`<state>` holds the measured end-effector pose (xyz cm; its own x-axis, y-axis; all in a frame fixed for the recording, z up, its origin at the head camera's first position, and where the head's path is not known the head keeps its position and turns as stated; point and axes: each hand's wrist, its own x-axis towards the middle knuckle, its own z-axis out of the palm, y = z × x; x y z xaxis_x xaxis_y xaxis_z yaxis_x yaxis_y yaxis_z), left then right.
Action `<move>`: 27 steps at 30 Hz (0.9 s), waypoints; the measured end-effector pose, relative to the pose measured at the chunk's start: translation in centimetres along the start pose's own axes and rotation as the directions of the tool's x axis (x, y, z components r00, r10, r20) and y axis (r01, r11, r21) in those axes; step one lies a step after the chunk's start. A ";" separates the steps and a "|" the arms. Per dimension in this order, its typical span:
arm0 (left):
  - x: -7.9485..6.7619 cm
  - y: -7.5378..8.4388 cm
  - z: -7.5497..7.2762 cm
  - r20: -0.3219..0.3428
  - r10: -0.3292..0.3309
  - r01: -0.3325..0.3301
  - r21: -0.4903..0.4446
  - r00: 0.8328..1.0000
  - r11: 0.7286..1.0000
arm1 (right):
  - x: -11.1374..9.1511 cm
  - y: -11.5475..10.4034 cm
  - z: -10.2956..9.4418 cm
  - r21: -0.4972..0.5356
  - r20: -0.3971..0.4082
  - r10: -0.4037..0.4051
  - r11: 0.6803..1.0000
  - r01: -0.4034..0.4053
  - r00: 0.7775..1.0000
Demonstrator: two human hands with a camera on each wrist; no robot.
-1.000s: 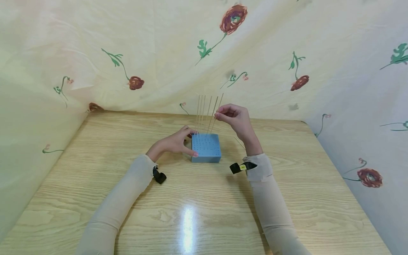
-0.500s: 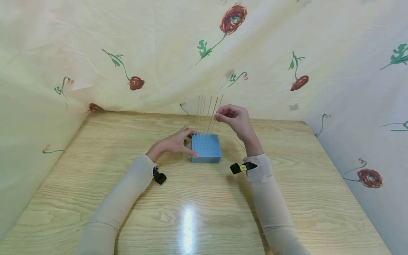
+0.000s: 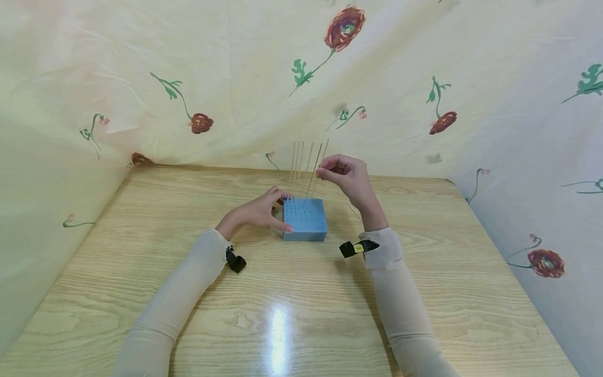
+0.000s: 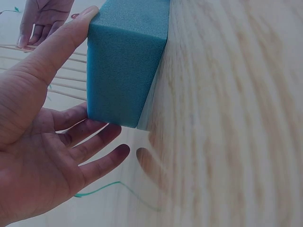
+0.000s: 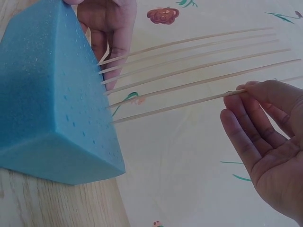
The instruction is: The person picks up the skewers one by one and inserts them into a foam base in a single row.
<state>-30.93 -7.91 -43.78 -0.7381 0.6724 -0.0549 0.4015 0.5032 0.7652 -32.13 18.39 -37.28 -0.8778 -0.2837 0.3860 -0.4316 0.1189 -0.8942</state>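
Note:
A blue foam block (image 3: pixel 311 215) with rows of small holes in its top sits on the table. My left hand (image 3: pixel 258 209) holds it from the left, thumb on the near edge and fingers at the far edge. Several thin wooden skewers (image 5: pixel 199 70) stand in a row along the block's far side. My right hand (image 3: pixel 350 179) pinches the rightmost skewer (image 5: pixel 175 106) between thumb and fingertips, partway up. In the right wrist view that skewer's lower end meets the holed face; how deep it goes is hidden.
Another thin stick (image 3: pixel 353 210) lies on the wooden table (image 3: pixel 226 324) right of the block, partly hidden by the right wrist. A flowered cloth (image 3: pixel 245 78) hangs behind the table and along its sides.
The top of the pinched skewer has shifted very slightly to the left, with the right fingertips. The left hand and the block have not visibly moved.

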 end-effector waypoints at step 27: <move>0.0 -0.1 -0.1 0.002 0.004 -0.004 0.009 1.000 1.000 | 0.2 0.1 0.0 -0.032 0.015 -0.014 0.999 0.014 1.000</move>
<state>-30.97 -8.00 -43.81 -0.7352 0.6758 -0.0529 0.4094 0.5049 0.7599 -32.37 18.36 -37.30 -0.8688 -0.2991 0.3947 -0.4503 0.1453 -0.8810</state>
